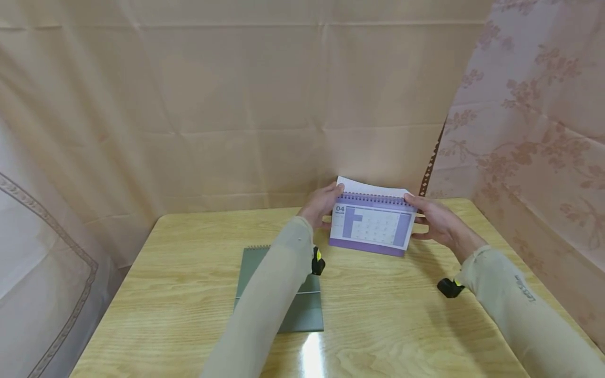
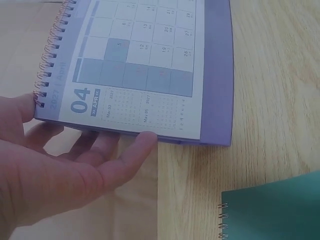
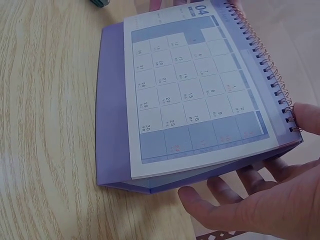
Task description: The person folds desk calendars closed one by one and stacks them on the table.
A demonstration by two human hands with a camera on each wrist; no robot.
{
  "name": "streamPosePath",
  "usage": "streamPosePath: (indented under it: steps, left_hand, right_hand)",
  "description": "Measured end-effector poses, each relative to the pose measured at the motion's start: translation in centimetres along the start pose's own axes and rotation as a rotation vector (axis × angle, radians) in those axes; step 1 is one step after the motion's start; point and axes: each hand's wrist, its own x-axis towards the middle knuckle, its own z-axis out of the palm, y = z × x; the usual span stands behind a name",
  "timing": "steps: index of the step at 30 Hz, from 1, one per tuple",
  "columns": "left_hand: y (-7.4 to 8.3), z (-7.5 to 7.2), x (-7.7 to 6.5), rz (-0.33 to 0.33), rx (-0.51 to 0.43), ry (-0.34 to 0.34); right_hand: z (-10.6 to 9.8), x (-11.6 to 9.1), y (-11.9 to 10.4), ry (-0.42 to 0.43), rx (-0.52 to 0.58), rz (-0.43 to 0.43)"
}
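A purple spiral-bound desk calendar [image 1: 373, 224] stands propped in a tent shape near the table's back edge, its April page facing me. My left hand [image 1: 323, 206] holds its left end, the thumb at the spiral's corner and the fingers along the side and behind. At the other end my right hand [image 1: 439, 220] grips the upper right corner, with the thumb by the coil [image 3: 285, 102] and the fingers spread along the side. A white sheet [image 1: 368, 188] rises behind the coil. The calendar's lower edge is close over the wood in both wrist views.
A dark green spiral notebook [image 1: 302, 315] with a pale band across it lies left of centre, partly hidden under my left forearm. The wooden table [image 1: 189, 294] ends at a beige curtain [image 1: 236, 105] behind, with a flowered curtain [image 1: 543, 131] on the right.
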Motion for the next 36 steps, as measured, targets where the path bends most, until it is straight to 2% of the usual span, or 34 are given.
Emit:
streamPosePath:
  steps: [6, 15, 21, 26, 30, 36]
  left_hand:
    - [-0.3, -0.4, 0.0, 0.025, -0.021, -0.033]
    - [-1.0, -0.8, 0.6, 0.07, -0.114, -0.066]
    - [-1.1, -1.1, 0.7, 0.088, -0.118, -0.118]
    - [-1.0, -1.2, 0.7, 0.086, -0.122, -0.133]
    - [-0.8, -1.2, 0.5, 0.093, -0.112, -0.116]
    - [0.0, -0.8, 0.2, 0.118, 0.001, -0.014]
  right_hand:
    - [0.1, 0.0, 0.0, 0.013, 0.016, -0.001]
    - [0.6, -0.3, -0.1, 0.058, -0.002, -0.027]
    - [0.8, -0.5, 0.1, 0.071, 0.001, -0.055]
    - [0.8, -0.4, 0.2, 0.086, -0.022, -0.071]
    - [0.9, -0.4, 0.3, 0.101, -0.037, -0.088]
    - [1.0, -0.4, 0.4, 0.139, -0.063, -0.14]
